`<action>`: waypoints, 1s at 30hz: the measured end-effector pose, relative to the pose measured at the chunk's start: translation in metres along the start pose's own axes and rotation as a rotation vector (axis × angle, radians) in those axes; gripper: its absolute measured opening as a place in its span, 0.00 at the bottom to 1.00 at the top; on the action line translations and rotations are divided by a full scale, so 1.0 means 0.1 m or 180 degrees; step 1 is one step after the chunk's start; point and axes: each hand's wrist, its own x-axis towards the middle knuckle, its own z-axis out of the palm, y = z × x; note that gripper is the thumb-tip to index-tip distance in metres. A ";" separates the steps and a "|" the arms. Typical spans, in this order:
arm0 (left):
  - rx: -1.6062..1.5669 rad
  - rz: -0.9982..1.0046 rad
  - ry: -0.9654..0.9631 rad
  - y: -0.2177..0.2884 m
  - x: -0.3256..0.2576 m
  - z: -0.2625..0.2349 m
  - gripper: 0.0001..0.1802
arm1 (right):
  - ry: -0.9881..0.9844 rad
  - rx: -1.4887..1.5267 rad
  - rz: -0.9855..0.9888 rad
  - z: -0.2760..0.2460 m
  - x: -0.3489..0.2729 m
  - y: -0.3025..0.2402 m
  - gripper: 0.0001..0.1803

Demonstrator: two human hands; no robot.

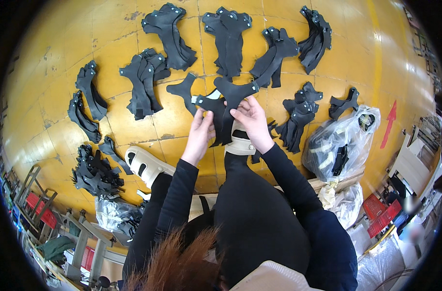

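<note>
Black cut piece (224, 109): thin, limp, light by appearance; left hand (200, 131) and right hand (252, 119) fingers pinch its edges, best held there. Similar stacks (143, 80) on yellow floor (61, 87).

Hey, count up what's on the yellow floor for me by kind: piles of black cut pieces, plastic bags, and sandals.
Piles of black cut pieces on the floor: 11, for example
Clear plastic bags: 2, and
Cream sandals: 2, and
Total: 15
Small piles near the hands overlap, so that count is approximate.
</note>
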 end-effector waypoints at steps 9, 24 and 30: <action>0.0623 0.0321 -0.0138 0.02 0.00 0.03 0.33 | 0.0809 -0.0019 -0.0419 0.02 0.17 -0.01 0.15; 0.0258 0.0460 0.0207 -0.04 0.09 -0.32 0.16 | 0.0725 -0.0433 -0.0625 0.07 0.99 -0.11 0.13; 0.0079 0.0442 0.0510 0.02 0.06 -0.30 0.15 | 0.0278 -0.0073 -0.0432 0.25 0.90 -0.26 0.09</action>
